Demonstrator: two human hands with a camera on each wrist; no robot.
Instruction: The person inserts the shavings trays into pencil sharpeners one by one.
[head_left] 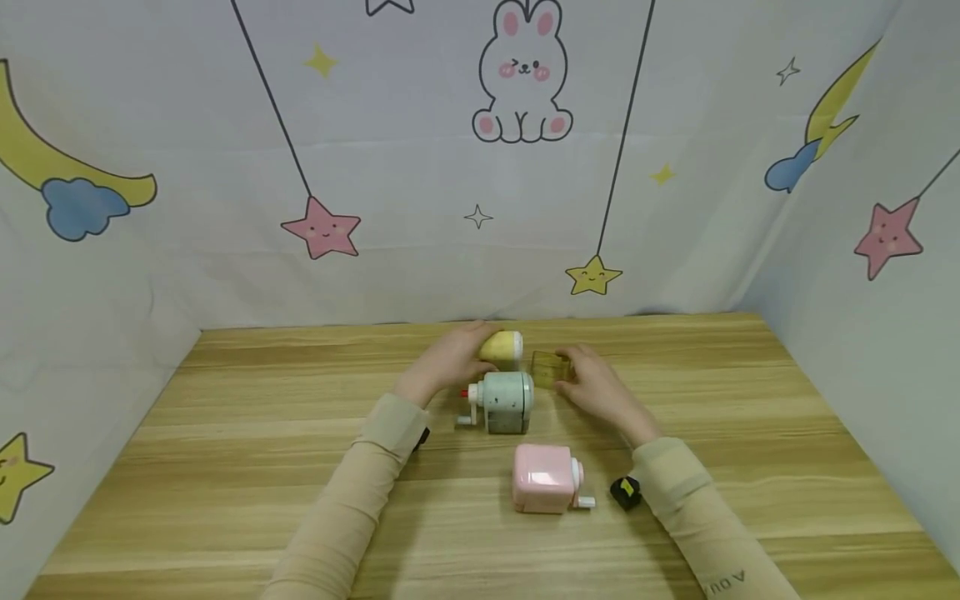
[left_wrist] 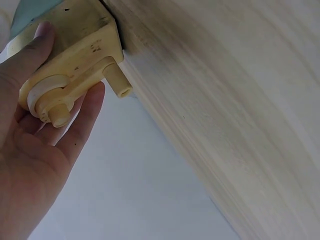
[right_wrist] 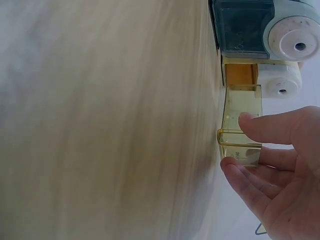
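Note:
A yellow crank pencil sharpener (left_wrist: 82, 52) stands at the back of the table, and my left hand (head_left: 452, 354) grips its body from the left, thumb on one side and fingers on the other. Its crank faces the left wrist camera. With my right hand (head_left: 597, 385) I pinch a clear yellow shavings drawer (right_wrist: 242, 110) between thumb and fingers. The drawer is out of the sharpener, just to the right of the open slot (right_wrist: 241, 75). Directly in front of the yellow sharpener is a pale green sharpener (head_left: 508, 403).
A pink crank sharpener (head_left: 543, 478) sits nearer the front, its handle pointing right. Black straps or devices show at both wrists, one (head_left: 626, 492) by the right sleeve. White printed cloth (head_left: 450, 167) walls the wooden table (head_left: 247, 467) at the back and sides.

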